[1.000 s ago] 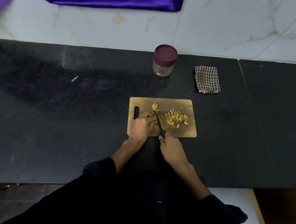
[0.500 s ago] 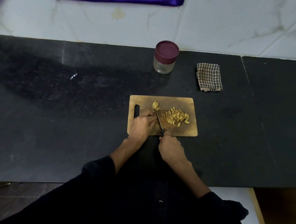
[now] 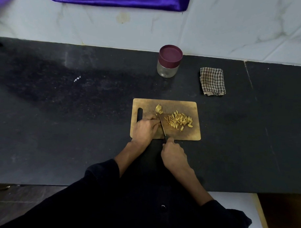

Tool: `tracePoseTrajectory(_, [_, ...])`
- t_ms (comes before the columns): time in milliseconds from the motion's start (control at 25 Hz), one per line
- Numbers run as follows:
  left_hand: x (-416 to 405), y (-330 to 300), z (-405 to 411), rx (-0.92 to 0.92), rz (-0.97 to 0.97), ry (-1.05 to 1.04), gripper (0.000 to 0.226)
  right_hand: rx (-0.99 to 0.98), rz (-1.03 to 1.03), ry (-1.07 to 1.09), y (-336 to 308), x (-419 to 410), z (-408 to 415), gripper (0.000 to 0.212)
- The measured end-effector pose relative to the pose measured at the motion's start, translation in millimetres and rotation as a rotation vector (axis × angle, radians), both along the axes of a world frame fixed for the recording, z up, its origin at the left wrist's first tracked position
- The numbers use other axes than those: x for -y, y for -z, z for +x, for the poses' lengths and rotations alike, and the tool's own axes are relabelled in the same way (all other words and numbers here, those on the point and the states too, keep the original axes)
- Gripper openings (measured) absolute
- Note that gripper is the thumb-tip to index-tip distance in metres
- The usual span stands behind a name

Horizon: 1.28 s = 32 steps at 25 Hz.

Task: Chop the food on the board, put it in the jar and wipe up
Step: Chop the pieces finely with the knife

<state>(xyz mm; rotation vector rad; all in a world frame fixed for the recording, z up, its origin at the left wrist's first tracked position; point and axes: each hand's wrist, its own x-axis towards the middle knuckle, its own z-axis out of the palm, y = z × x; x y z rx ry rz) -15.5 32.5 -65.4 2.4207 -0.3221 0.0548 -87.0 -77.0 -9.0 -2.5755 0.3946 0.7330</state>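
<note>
Food is lying mostly chopped on the board, one chunk waiting. The right hand is gripping the knife; the left hand is curling beside the blade. The jar is sitting lidded, the cloth lying unused.

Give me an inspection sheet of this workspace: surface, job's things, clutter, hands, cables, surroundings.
Surface: black counter, dull smears.
Job's things: chopping board holds chopped strips and an uncut piece; jar lidded, beyond the board; checked cloth folded, right of the jar.
Clutter: small white mark.
Hands: left hand rests on the board, fingers curled beside the blade; right hand grips the knife.
Cables: nothing seen.
Surroundings: white marble wall, purple fabric above.
</note>
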Motion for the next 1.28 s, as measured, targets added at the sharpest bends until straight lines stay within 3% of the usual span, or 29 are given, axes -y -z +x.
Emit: tracePoseTrajectory(1280, [0.6,-3.2,-4.9,0.065,0.012,0.003,0.01,0.074,0.01,0.12,3.6,-5.9,-1.4,0.029])
